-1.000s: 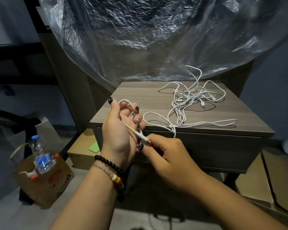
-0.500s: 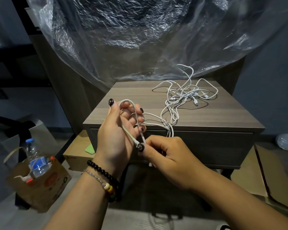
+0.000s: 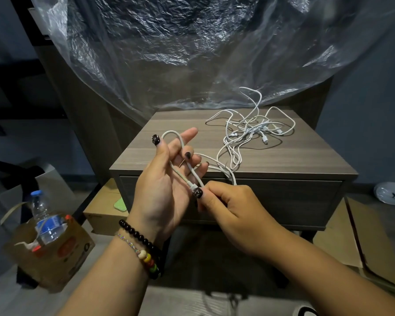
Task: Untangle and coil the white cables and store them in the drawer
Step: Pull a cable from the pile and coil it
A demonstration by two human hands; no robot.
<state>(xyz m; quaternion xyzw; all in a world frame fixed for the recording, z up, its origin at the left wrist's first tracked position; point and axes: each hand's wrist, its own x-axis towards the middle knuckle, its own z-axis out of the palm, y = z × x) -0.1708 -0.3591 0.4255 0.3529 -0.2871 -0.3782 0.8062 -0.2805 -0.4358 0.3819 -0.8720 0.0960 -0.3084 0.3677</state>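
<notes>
White charging cable [image 3: 174,142] now makes 1 full loop over the left hand [image 3: 162,192]; right hand [image 3: 233,208] fingers pinch its plug end, so coiling has begun.

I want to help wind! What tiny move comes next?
Probably the right hand lifts the white cable around the left hand's fingers again: one loop sits there, and the tangle on the nightstand remains.

Left hand [image 3: 162,190] fingers now uncurled; cable [image 3: 180,153] loop longer around them; slack pulled off nightstand [image 3: 283,163].
</notes>
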